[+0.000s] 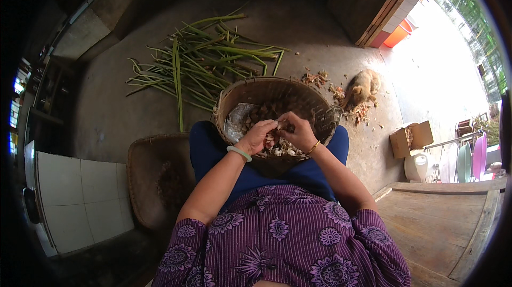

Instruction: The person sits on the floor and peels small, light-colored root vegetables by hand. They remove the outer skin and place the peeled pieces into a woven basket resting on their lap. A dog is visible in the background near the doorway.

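A deep woven bamboo basket [276, 81] stands between my knees. My left hand [258, 135] and my right hand [298, 129] meet over it, fingertips together around a small pale piece [282, 125], perhaps a garlic clove; the fingers partly cover it. Below them, white peeled garlic cloves [282, 151] and some reddish pieces [270, 141] lie at the basket's near side. Brown bulbs or cloves fill the shaded middle, too dark to tell exactly. A crumpled clear plastic bag [238, 123] lies against the inner left wall.
Long green stalks [208, 53] are heaped on the concrete floor beyond the basket. A tan dog [365, 85] lies at right by scattered peelings [360, 113]. A shallow woven tray [140, 175] is at my left. An open cardboard box [422, 135] and a wooden door [432, 215] are at right.
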### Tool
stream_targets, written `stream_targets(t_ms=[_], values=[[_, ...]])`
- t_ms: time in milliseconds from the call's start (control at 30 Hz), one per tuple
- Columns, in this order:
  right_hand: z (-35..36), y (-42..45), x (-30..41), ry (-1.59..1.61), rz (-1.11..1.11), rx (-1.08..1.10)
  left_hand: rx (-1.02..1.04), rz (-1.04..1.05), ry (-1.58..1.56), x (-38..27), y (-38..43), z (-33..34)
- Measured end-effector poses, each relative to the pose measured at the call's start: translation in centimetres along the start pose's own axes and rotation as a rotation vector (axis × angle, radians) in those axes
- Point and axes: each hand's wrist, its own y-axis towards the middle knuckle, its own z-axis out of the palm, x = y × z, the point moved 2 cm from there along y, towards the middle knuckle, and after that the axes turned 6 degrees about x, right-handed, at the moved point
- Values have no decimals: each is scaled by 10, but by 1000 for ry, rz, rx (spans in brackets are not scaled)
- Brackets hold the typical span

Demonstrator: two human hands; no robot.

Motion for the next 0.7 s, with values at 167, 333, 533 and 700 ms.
stream_targets(t_ms=[167,333,533,700], values=[[1,-3,-13,423,297,103,100,13,38,6,2,-11],[4,-6,-11,302,219,123,-11,10,22,1,0,-1],[9,-4,-4,153,151,114,-59,20,122,0,-2,1],[20,-9,-13,-3,34,96,-49,0,328,1,-1,4]])
